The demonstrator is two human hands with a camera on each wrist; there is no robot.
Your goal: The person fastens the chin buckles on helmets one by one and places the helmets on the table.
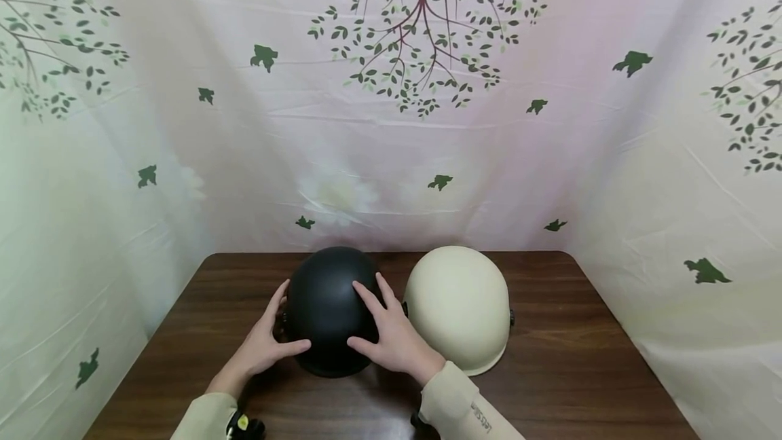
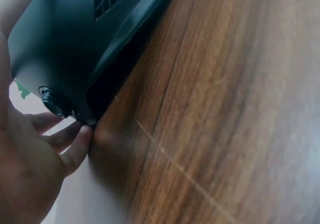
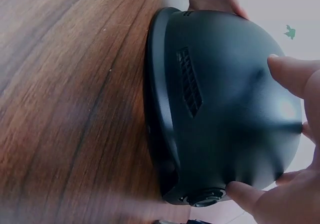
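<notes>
Two-handed grip on the black helmet [image 1: 330, 318]: left hand [image 1: 261, 345] has its thumb across the near face and fingers bent round the side at the lower edge; right hand [image 1: 397, 341] is spread wide, fingers laid on the dome, thumb low on the near face. Pressure: can't tell. Printed cloth backdrop [image 1: 366, 141] behind; brown wood-grain table [image 1: 580, 345] below. Black helmet sits at the far half of the table, left of centre, crown up. Cream helmet [image 1: 458, 304] just beside it on the person's right; right hand is close to that one, contact unclear. Step in hand looks like steadying or positioning the black helmet; I'd guess it's either being set or about to be shifted. Next move calls for even pressure from both sides, since a smooth dome could slip under the right fingertips, and some care not to knock the cream helmet. Looks: matte black, rounded shell, soft highlights. Lower rim [image 3: 161, 79] flares like a short brim, dark shadow under it; full table contact not confirmed. Slanted grille vent [image 3: 190, 84] on the near side, round black knob [image 2: 54, 102] at the left edge.
</notes>
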